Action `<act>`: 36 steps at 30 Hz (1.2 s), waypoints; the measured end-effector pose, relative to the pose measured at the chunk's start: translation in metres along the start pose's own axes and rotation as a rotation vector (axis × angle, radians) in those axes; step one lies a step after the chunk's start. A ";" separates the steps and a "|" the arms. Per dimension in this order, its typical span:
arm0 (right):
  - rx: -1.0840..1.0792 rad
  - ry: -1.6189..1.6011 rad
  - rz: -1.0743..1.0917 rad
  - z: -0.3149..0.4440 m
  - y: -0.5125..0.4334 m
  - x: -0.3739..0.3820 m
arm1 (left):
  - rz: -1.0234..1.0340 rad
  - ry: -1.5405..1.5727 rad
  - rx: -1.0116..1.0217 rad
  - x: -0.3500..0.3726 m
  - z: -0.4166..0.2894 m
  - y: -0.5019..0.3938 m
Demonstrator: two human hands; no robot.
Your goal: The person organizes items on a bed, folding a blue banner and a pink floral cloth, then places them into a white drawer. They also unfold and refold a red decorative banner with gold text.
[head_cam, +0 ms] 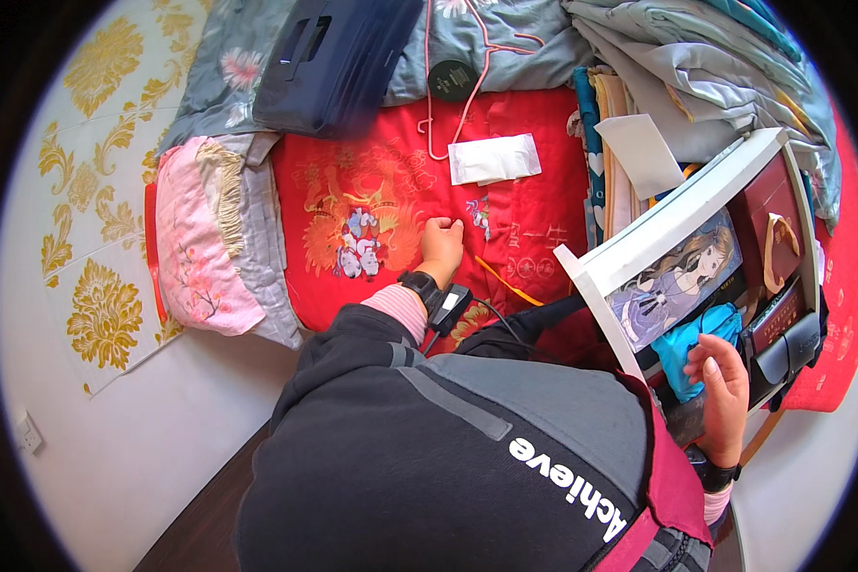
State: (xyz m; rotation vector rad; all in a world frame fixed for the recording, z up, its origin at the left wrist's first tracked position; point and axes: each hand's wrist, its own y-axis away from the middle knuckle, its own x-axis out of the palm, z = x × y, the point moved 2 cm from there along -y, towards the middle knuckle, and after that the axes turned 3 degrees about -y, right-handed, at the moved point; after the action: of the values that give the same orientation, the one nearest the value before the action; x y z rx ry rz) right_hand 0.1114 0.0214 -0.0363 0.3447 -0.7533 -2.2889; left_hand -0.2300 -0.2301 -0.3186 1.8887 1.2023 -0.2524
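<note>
My left hand rests on the red embroidered quilt, its fingers curled in and nothing visible in them. Beside it lie a cluster of small cartoon figures and another colourful figure. A thin yellow strip lies to its right. My right hand hovers at a white drawer, fingers bent and thumb apart, next to a bright blue cloth bundle. Also in the drawer are a picture of an illustrated girl, a dark red booklet and a black case.
A navy plastic case stands at the back. Near it lie a pink hanger, a round dark tin and a white packet. Folded pink cloth sits left; a white card leans by folded fabrics.
</note>
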 end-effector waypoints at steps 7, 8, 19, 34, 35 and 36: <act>0.001 -0.059 -0.073 -0.009 -0.010 -0.003 | 0.089 -0.371 0.162 0.003 -0.016 -0.017; 0.010 -0.058 -0.072 -0.009 -0.011 -0.003 | 0.080 -0.405 0.245 0.002 -0.021 -0.013; -0.046 -0.082 -0.037 0.002 -0.007 -0.002 | 0.302 -0.543 0.481 -0.001 -0.046 -0.001; -0.165 -0.243 0.027 0.042 -0.006 -0.010 | 1.326 0.454 0.605 0.008 -0.319 0.169; -0.179 -0.221 0.054 0.047 -0.010 -0.013 | 1.373 0.386 0.599 0.015 -0.336 0.181; -0.179 -0.198 0.059 0.053 -0.011 -0.017 | 1.446 0.340 0.607 0.024 -0.351 0.193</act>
State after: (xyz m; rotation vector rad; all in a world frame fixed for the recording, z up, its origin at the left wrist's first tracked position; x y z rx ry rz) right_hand 0.0944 0.0621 -0.0004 0.0133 -0.6396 -2.3360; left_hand -0.1523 0.0156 -0.0113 2.8941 -0.3507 0.5744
